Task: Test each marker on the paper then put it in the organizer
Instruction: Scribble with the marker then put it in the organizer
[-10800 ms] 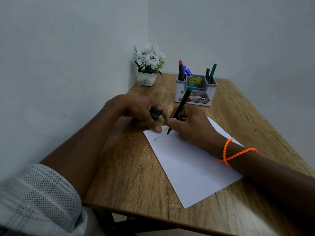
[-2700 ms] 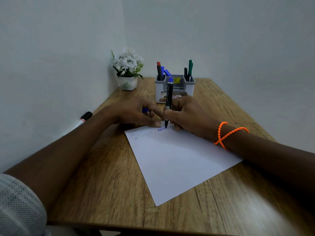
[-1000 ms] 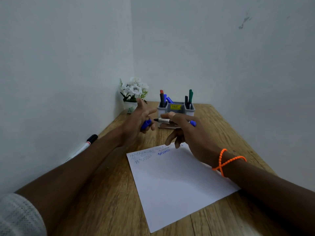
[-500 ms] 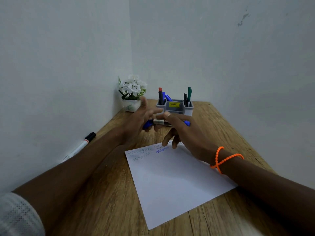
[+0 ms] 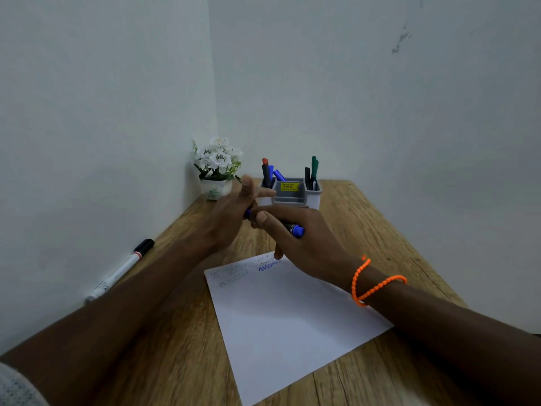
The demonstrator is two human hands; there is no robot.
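Note:
My right hand [image 5: 304, 238] grips a blue marker [image 5: 296, 230] held level above the table, its blue end sticking out past my fingers. My left hand [image 5: 231, 218] meets its other end, where the blue cap [image 5: 248, 213] shows between the two hands; my left fingers point up. Below them lies the white paper [image 5: 287, 315] with several zigzag test lines, the newest one blue [image 5: 268, 267]. The grey organizer [image 5: 292, 194] stands behind my hands with several markers upright in its two side slots.
A white marker with a black cap [image 5: 120, 271] lies on the table's left side by the wall. A small white pot of flowers [image 5: 218, 168] stands in the back corner. Walls close the table on the left and the back.
My right hand lifted the blue marker off the paper and turned it level. My left hand brought the cap up to its tip; the two hands have now come together.

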